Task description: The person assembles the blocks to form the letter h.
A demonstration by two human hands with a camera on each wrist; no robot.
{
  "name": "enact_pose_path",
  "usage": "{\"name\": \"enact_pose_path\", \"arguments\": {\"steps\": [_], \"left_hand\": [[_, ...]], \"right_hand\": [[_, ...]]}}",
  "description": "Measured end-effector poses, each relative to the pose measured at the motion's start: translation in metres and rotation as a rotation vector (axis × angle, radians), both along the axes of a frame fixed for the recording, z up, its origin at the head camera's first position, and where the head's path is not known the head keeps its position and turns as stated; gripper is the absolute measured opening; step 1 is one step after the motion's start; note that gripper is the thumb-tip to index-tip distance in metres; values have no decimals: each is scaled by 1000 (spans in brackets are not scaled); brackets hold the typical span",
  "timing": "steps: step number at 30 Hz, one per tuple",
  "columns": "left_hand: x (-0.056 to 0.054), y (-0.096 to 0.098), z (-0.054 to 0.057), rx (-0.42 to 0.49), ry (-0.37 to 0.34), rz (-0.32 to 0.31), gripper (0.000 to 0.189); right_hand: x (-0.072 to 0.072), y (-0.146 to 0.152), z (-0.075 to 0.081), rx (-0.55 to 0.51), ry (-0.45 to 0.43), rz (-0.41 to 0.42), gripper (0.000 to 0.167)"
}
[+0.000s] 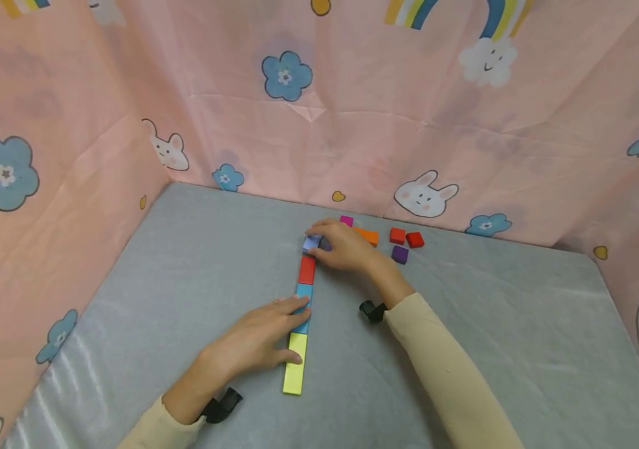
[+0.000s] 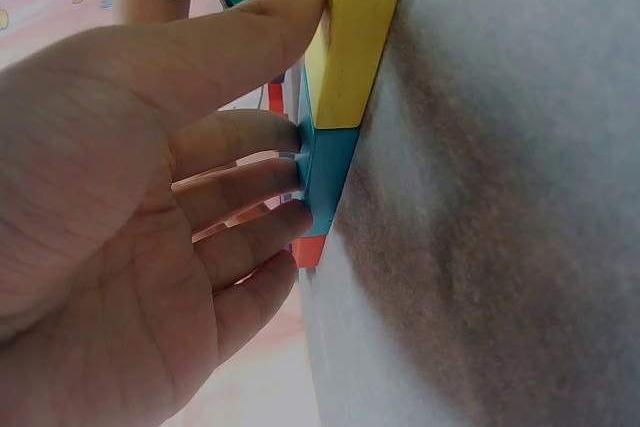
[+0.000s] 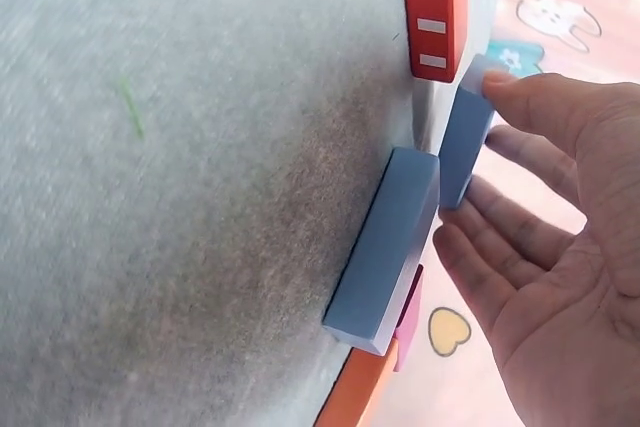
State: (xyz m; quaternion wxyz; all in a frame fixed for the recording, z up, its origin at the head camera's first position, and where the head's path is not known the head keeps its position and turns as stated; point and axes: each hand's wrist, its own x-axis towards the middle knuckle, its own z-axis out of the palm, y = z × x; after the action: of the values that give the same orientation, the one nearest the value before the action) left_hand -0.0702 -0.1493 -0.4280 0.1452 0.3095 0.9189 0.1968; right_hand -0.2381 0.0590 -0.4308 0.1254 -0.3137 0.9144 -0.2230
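A row of wooden blocks runs away from me: a yellow block (image 1: 294,374), a blue block (image 1: 304,325) and a red block (image 1: 307,270). My left hand (image 1: 258,337) lies along its left side, thumb on the yellow block and fairly straight fingertips on the blue one. At the far end, my right hand (image 1: 347,247) pinches a periwinkle block (image 3: 466,132) between thumb and fingers, just past the red block. White squares mark the red block's side in the right wrist view. Under the right hand, a second periwinkle block (image 3: 385,247) lies on the cloth.
Behind the right hand lie a magenta block (image 1: 346,221) and an orange block (image 1: 367,236). Farther right sit a red cube (image 1: 397,235), another red cube (image 1: 415,239) and a purple cube (image 1: 400,254). A pink patterned curtain (image 1: 353,143) borders the grey cloth (image 1: 213,262).
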Motion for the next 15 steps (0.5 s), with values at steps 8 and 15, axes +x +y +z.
{"name": "enact_pose_path", "arguments": {"steps": [8,15], "left_hand": [[-1,-1,2,-9,14,-8,75],[0,-1,2,-1,7,-4,75]], "right_hand": [[1,-1,3,33,-15,39,45],[0,-1,-1,68,-20,60,46]]}}
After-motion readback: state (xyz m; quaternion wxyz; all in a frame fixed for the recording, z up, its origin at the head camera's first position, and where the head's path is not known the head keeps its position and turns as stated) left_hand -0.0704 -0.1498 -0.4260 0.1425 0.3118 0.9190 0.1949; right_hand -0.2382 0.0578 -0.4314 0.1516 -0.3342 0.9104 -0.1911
